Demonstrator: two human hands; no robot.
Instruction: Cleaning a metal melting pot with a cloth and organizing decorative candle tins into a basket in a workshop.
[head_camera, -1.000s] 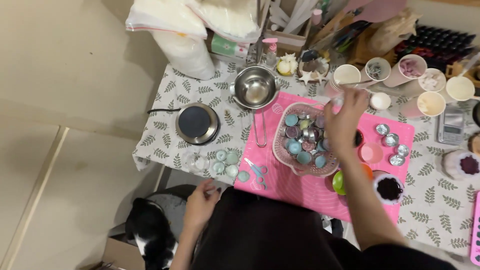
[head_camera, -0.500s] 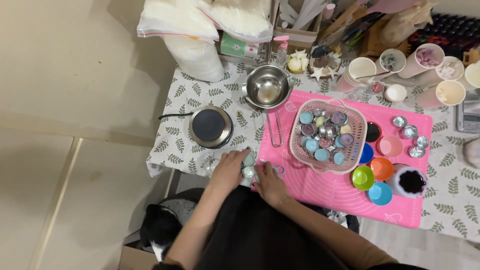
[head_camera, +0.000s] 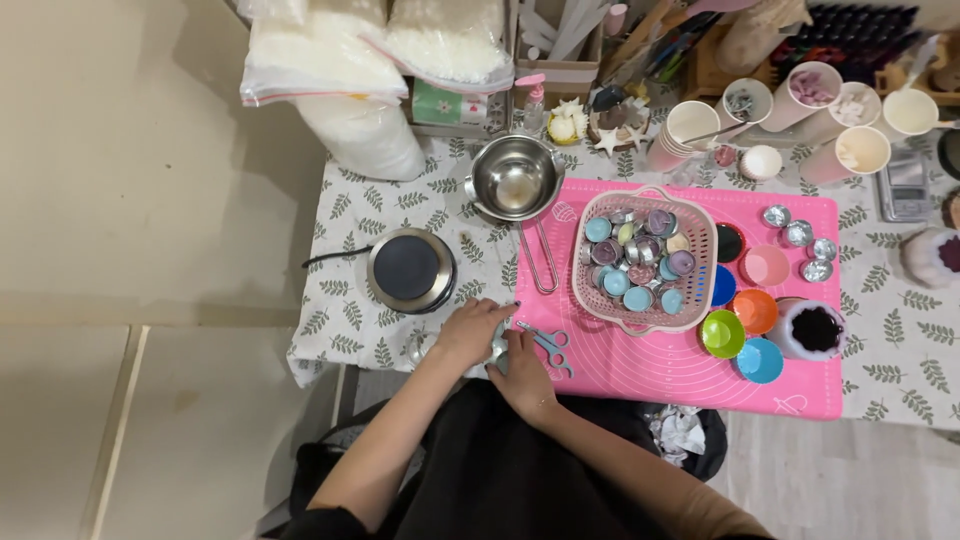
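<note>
Left hand (head_camera: 470, 333) and right hand (head_camera: 520, 362) both curl over small pale-blue tealight cups (head_camera: 498, 347) at the table edge. Fingers closed around them, scissors (head_camera: 548, 345) just beside.

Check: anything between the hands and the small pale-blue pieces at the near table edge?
Nothing visible. The left hand and right hand are already on the pale-blue pieces. The scissors lie just to their right on the pink mat, not in between.

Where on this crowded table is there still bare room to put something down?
Bare pink mat lies in front of the basket, between the scissors and the green cup. Leaf-print cloth is free left of the hotplate. The back edge, around the paper cups, is crowded.
</note>
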